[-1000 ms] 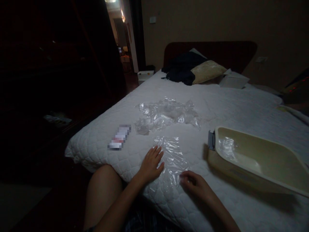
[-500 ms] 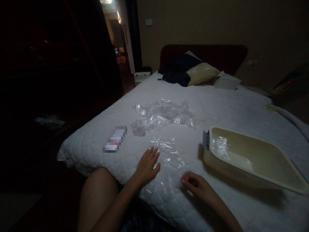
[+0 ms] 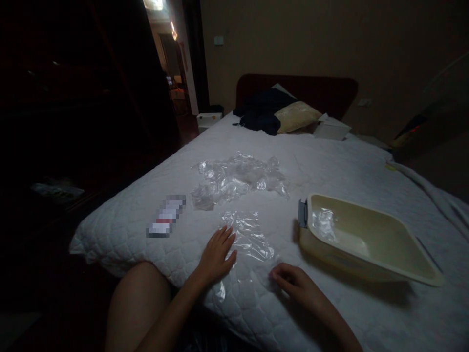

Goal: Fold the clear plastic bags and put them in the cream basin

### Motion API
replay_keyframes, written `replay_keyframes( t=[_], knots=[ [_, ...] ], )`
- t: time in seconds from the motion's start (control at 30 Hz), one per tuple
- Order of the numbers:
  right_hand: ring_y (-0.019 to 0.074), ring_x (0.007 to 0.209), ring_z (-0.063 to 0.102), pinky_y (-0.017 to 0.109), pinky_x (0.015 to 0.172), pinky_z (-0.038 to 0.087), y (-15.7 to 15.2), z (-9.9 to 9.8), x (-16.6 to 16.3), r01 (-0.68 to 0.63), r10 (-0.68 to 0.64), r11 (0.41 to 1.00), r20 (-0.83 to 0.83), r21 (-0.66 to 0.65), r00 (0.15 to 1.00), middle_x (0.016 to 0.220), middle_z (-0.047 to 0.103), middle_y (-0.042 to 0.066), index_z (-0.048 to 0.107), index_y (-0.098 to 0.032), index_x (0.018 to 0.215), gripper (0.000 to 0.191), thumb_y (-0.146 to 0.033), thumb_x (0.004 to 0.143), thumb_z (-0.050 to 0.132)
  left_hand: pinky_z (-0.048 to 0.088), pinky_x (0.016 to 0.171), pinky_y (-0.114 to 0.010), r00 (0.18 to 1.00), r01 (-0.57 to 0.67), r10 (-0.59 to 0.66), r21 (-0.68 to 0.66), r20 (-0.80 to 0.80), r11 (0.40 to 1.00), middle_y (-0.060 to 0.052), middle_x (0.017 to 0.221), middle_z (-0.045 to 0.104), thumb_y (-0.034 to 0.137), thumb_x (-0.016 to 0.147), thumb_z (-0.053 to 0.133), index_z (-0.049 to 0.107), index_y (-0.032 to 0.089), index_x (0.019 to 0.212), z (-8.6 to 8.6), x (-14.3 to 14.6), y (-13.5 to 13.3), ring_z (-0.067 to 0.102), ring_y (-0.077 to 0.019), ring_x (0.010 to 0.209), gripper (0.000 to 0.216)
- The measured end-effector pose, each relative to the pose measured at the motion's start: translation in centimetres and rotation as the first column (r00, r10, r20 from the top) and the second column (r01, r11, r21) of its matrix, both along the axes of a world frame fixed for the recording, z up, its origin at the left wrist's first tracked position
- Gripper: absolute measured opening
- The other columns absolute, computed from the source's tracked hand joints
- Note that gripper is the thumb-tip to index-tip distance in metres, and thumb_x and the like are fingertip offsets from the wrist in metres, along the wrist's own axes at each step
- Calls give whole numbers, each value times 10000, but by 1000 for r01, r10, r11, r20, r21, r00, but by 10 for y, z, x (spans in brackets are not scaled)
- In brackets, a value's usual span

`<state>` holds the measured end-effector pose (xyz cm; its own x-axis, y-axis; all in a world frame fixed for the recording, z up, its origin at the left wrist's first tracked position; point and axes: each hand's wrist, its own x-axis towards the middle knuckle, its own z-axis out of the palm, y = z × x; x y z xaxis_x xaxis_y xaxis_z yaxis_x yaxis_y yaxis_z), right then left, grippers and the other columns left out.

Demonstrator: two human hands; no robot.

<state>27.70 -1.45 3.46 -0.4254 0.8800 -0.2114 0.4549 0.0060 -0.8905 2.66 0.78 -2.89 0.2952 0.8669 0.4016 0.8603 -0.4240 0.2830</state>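
Note:
A clear plastic bag [image 3: 247, 234] lies spread on the white quilted bed cover. My left hand [image 3: 219, 254] rests flat along its left side, fingers stretched out and slightly apart. At the lower right of the bag, my right hand [image 3: 293, 279] is closed, thumb and index finger pinched together on its thin edge. Farther back on the bed lies a crumpled heap of clear plastic bags [image 3: 238, 178]. To the right of my right hand stands a cream plastic bin [image 3: 370, 274] with a grey latch; a piece of clear plastic [image 3: 324, 225] is inside it.
A phone-shaped object [image 3: 166, 216], blurred out, lies on the bed [image 3: 120, 230] to the left. Dark cloth [image 3: 262, 110], a beige pillow [image 3: 297, 117] and a white box [image 3: 331, 131] lie near the headboard [image 3: 330, 90]. My knee is at the bed's front edge.
The view has shifted a little, so the scene sits slightly farther left. Both hands keep nearly the same pose, and the bag's edge at my right hand looks slightly gathered.

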Motion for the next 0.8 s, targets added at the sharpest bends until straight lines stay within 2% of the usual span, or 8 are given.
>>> replay_keyframes(
  t=[0.27, 0.37, 0.43, 0.5, 0.6, 0.7, 0.77, 0.8],
  knots=[
    [138, 586, 551, 235, 553, 382, 2, -1, 5, 13, -31, 981, -88, -194, 996, 617, 591, 18, 576, -145, 739, 214, -355, 740, 539, 273, 1018, -485, 985, 35, -23, -70, 168, 997, -90, 1311, 431, 331, 801, 465, 429, 207, 1245, -4, -5, 4, 303, -243, 1257, 463],
    [135, 580, 552, 223, 528, 365, 0, -4, 9, 13, -27, 977, -65, -214, 997, 606, 598, 11, 572, -151, 811, 189, -322, 741, 532, 256, 1025, -481, 947, 62, -8, -160, 322, 985, -89, 1302, 443, 339, 791, 485, 450, 211, 1228, 0, -6, 6, 305, -237, 1257, 457],
    [123, 552, 536, 209, 503, 345, 0, -7, 11, 9, -23, 978, -63, -206, 998, 582, 595, -1, 556, -161, 831, 168, -299, 738, 530, 273, 1018, -463, 876, 71, 58, -246, 479, 967, -96, 1298, 446, 344, 789, 491, 474, 219, 1206, 5, -7, 6, 329, -234, 1246, 435],
    [111, 526, 516, 199, 482, 328, 0, -10, 12, 20, -34, 980, -64, -200, 997, 565, 586, -12, 543, -169, 832, 154, -283, 729, 531, 336, 978, -431, 745, 89, 172, -352, 644, 932, -102, 1307, 434, 358, 805, 465, 472, 240, 1204, 13, -8, 5, 373, -228, 1220, 416],
    [94, 481, 478, 186, 439, 299, 1, -17, 12, 35, -49, 975, -56, -221, 997, 540, 547, -32, 526, -170, 817, 146, -272, 713, 538, 414, 898, -404, 473, 180, 338, -466, 813, 866, -104, 1311, 430, 386, 827, 410, 467, 256, 1195, 25, -14, 5, 410, -234, 1194, 395],
    [78, 450, 454, 171, 410, 288, 1, -23, 13, 47, -64, 970, -65, -239, 996, 526, 501, -54, 502, -177, 816, 157, -287, 713, 546, 385, 937, -410, 75, 299, 376, -381, 924, 875, -135, 1202, 532, 375, 796, 446, 542, 165, 1083, 32, -25, 11, 449, -248, 1158, 369],
    [68, 429, 447, 163, 390, 289, 1, -26, 14, 57, -81, 964, -83, -259, 993, 540, 488, -63, 484, -186, 822, 171, -313, 723, 541, 372, 960, -404, -201, 361, 389, -301, 899, 882, -149, 1113, 584, 331, 766, 480, 587, 121, 975, 33, -36, 17, 492, -248, 1114, 314],
    [64, 414, 442, 160, 376, 288, 1, -27, 15, 61, -88, 960, -89, -272, 992, 550, 488, -65, 473, -191, 823, 177, -327, 728, 536, 380, 957, -403, -299, 385, 408, -282, 863, 879, -148, 1094, 592, 305, 755, 488, 600, 117, 929, 33, -41, 20, 507, -247, 1096, 280]
  ],
)
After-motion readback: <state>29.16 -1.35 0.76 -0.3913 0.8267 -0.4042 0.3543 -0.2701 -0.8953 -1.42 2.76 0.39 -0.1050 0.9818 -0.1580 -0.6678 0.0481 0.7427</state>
